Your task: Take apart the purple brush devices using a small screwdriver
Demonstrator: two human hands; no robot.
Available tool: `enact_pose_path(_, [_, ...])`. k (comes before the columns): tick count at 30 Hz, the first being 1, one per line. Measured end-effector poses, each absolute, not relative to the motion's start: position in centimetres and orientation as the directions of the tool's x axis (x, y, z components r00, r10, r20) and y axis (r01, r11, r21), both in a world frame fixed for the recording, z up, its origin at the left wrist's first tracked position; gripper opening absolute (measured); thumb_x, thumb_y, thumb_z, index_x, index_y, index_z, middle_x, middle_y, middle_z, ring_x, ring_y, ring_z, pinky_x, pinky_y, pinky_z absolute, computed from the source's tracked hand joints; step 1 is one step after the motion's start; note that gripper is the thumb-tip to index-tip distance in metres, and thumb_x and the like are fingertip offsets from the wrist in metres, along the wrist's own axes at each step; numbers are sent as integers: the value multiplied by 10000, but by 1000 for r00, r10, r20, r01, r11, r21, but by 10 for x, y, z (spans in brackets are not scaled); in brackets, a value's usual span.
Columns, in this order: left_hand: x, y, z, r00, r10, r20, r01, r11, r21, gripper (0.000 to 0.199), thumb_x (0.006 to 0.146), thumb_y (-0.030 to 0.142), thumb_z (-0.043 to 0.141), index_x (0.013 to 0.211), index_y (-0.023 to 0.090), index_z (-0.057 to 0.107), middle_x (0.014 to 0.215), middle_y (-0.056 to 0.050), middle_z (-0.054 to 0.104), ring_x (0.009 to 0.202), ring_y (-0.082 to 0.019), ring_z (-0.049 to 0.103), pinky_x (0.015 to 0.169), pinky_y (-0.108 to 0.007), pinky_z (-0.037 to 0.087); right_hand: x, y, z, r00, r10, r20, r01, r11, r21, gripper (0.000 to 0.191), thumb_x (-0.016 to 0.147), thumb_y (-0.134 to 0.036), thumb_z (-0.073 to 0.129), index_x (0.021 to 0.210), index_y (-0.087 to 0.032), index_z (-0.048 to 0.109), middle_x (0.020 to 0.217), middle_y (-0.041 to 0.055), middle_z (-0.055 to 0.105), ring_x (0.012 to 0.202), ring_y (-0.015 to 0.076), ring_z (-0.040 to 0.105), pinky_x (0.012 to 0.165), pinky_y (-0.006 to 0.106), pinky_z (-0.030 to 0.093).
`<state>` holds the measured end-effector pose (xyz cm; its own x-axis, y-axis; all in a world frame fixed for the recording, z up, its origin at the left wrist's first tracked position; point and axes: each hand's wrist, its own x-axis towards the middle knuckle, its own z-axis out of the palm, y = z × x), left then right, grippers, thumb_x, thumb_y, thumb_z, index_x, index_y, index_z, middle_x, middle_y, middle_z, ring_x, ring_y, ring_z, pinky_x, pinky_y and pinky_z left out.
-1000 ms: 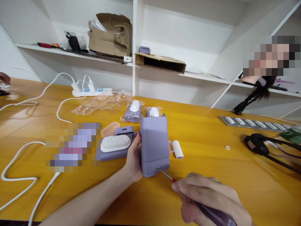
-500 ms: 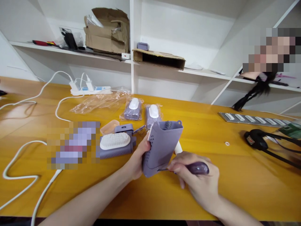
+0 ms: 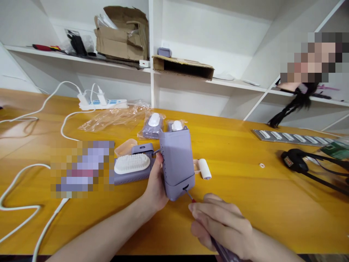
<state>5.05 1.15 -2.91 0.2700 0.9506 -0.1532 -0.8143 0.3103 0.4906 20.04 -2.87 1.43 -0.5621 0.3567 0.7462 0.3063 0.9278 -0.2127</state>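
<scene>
My left hand (image 3: 156, 182) is closed round the left side of a purple plastic casing (image 3: 177, 156), held upright above the table. The casing has a row of small holes along its left side and a seam near its bottom. In my right hand (image 3: 222, 222) is a screwdriver (image 3: 222, 251) with a dark purple handle and a red collar. Its thin metal tip meets a small dark slot low on the casing's right. Behind my left hand lies another purple unit with a white bristle brush (image 3: 132, 163). A white roller (image 3: 205, 169) lies right of the casing.
Two bagged purple units (image 3: 153, 125) stand behind, near a clear plastic bag (image 3: 117, 116) and a power strip (image 3: 105, 104). White cables run along the left. Black straps (image 3: 313, 163) and a metal strip with white pieces (image 3: 289, 137) lie right. Shelves (image 3: 191, 98) rise behind.
The casing has turned to show its broad face and moved slightly left. My right hand has swung lower, with the screwdriver handle now pointing down toward me. The white roller has come into fuller view.
</scene>
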Motion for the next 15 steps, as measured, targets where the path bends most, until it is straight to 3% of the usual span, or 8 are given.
enact_pose_path(4, [54, 9, -26, 261, 957, -130, -827, 291, 481, 618, 704, 648, 542, 1030, 138, 667, 994, -97, 716, 946, -272, 638, 895, -392, 456, 199, -35, 15, -587, 357, 727, 364, 918, -157, 120, 849, -145, 550, 892, -165, 660, 646, 62, 719, 433, 141, 605, 359, 242, 497])
enact_pose_path(8, [54, 9, -27, 230, 947, -226, -804, 316, 504, 625, 731, 649, 505, 1058, 138, 656, 1002, -95, 714, 1008, -279, 617, 911, -385, 449, 201, -30, 13, -589, 307, 747, 305, 941, -146, 135, 832, -157, 562, 914, -197, 660, 637, 42, 715, 425, 135, 608, 371, 229, 509])
enact_pose_path(12, [52, 11, -28, 294, 930, -220, -797, 366, 481, 619, 757, 640, 476, 1025, 114, 661, 973, -112, 718, 994, -280, 623, 906, -389, 451, 202, -20, 9, -497, 408, 766, 306, 908, -285, 139, 801, -108, 573, 878, -188, 657, 652, 46, 705, 515, 140, 657, 454, 211, 550])
enact_pose_path(15, [51, 12, -31, 313, 932, -181, -781, 361, 509, 533, 667, 566, 645, 982, 136, 667, 966, -93, 720, 980, -274, 628, 880, -368, 466, 200, -14, 3, -281, 504, 817, 252, 860, -443, 165, 762, -57, 595, 823, -200, 652, 671, 27, 689, 566, 143, 662, 505, 234, 562])
